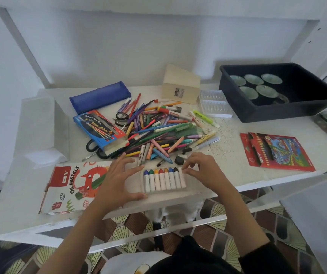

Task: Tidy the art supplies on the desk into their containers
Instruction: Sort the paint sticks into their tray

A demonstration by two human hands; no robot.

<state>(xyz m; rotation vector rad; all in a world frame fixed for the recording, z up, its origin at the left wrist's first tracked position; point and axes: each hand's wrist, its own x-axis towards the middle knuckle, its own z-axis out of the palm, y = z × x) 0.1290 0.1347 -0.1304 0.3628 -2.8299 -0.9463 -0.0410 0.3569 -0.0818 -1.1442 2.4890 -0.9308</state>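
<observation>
A clear plastic tray [186,187] near the desk's front edge holds a row of several white-wrapped oil pastels [161,180] with coloured tips. My left hand [117,180] spans the tray's left end, thumb at its near corner and fingers at its far corner. My right hand [204,172] pinches the top of a pale pastel [182,179] at the right end of the row. The white and red oil pastels box [69,186] lies flat to the left, partly under my left hand. A heap of pens, markers and crayons [158,131] lies behind the tray.
A blue pencil case [99,95], a blue watercolour box [99,129] and scissors [121,117] sit left of the heap. A cream box [180,86], a clear blister tray [214,103] and a black bin [257,113] with round dishes stand behind. A red pencil pack [277,153] lies right.
</observation>
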